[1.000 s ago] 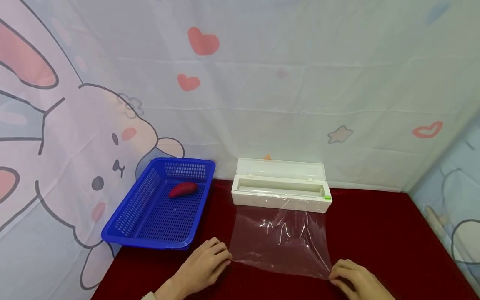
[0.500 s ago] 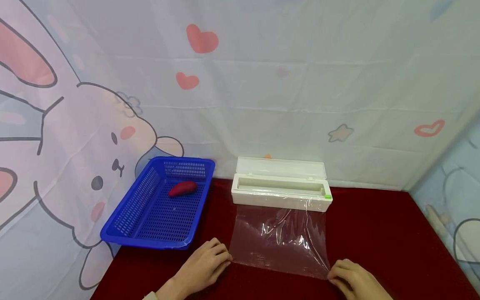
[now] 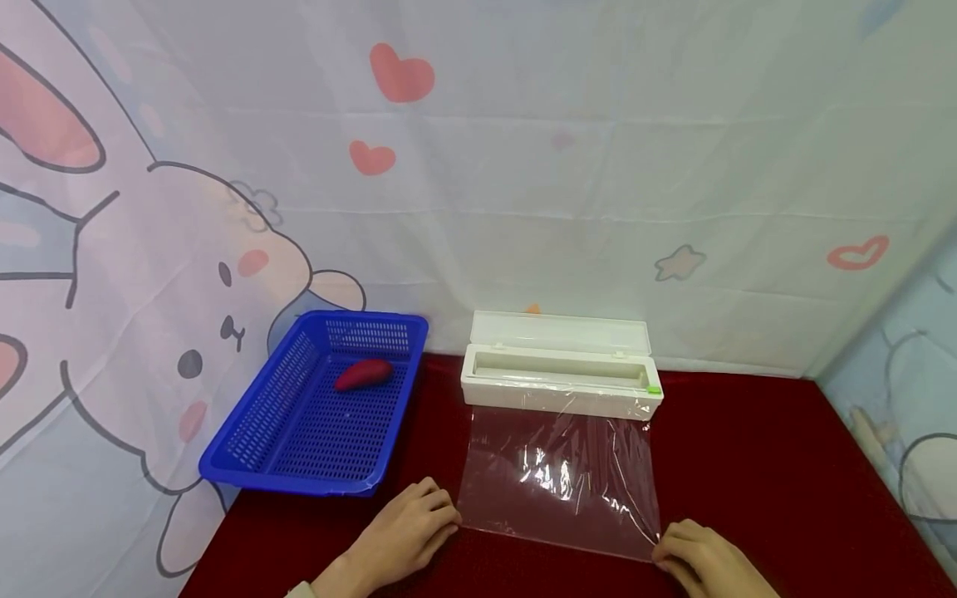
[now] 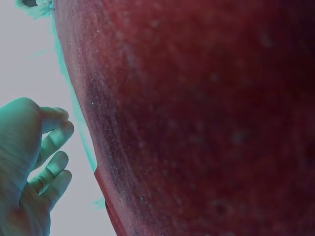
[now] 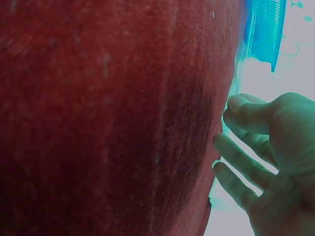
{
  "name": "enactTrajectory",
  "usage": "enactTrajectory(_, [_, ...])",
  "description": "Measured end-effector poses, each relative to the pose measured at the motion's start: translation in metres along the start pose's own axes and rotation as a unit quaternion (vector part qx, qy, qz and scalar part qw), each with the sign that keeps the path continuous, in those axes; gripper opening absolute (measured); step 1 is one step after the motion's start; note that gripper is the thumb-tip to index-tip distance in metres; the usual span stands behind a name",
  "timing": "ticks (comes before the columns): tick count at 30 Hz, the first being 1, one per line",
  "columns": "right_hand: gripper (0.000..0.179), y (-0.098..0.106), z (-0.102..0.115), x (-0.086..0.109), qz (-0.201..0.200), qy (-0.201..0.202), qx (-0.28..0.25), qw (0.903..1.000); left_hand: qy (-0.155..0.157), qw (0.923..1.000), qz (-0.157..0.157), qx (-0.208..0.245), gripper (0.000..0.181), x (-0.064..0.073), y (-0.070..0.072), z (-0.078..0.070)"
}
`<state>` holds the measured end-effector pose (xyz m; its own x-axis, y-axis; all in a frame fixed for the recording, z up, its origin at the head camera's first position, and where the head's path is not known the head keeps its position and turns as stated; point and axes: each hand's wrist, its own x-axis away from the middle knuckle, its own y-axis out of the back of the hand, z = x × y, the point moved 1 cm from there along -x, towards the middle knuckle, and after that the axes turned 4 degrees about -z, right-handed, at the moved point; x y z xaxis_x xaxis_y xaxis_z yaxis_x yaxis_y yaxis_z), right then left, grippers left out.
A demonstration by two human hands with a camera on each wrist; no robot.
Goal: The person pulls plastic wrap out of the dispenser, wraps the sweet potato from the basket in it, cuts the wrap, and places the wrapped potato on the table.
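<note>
A sheet of clear plastic wrap (image 3: 557,490) stretches toward me from a white wrap dispenser box (image 3: 561,401), whose lid (image 3: 561,332) stands raised at the back. My left hand (image 3: 407,531) pinches the sheet's near left corner between thumb and fingertips. At the near right corner my right hand (image 3: 706,558) pinches the film the same way. The left wrist view has the left hand (image 4: 29,162) with thumb meeting index finger; the film itself is hard to make out there. In the right wrist view, thumb and index of the right hand (image 5: 266,147) come together.
A blue plastic basket (image 3: 247,480) stands on the left, with a dark red, sweet-potato-like item (image 3: 364,374) inside. A green slider (image 3: 654,389) sits at the dispenser's right end. Dark red cloth (image 3: 763,465) covers the table, and a printed curtain (image 3: 523,208) hangs behind.
Both hands keep their hold on the wrap's corners and barely move. The sheet looks slightly flatter and tauter, its shine and creases shifted. The head view has tilted down a little.
</note>
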<state>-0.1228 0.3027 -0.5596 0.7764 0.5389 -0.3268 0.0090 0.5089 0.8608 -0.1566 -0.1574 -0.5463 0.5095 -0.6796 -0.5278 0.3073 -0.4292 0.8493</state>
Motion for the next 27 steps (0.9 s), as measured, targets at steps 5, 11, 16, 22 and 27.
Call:
enactTrajectory(5, [0.033, -0.0023, -0.0007, 0.0008, -0.023, 0.028, 0.012, 0.9993, 0.005, 1.0, 0.0, -0.002, 0.007, 0.0015, -0.0015, 0.001])
enactTrajectory(11, [0.031, -0.0029, 0.0, -0.0004, -0.02, 0.026, 0.012, 0.9994, 0.013, 0.9998, 0.006, -0.01, 0.007, 0.0029, -0.0037, 0.0028])
enactTrajectory(16, [0.029, -0.0017, 0.0007, -0.0019, -0.012, 0.012, 0.017, 0.9997, 0.02, 0.9997, 0.01, -0.01, 0.006, 0.0028, -0.0052, 0.0042])
enactTrajectory(22, [0.024, 0.0012, 0.0052, -0.004, 0.012, -0.043, 0.033, 0.9985, 0.011, 0.9997, -0.008, -0.02, 0.007, -0.0001, -0.006, 0.0054])
enactTrajectory(27, [0.025, 0.0045, 0.0081, -0.0068, -0.01, -0.046, 0.058, 0.9972, 0.014, 0.9994, -0.023, -0.022, 0.007, -0.0037, -0.0051, 0.0066])
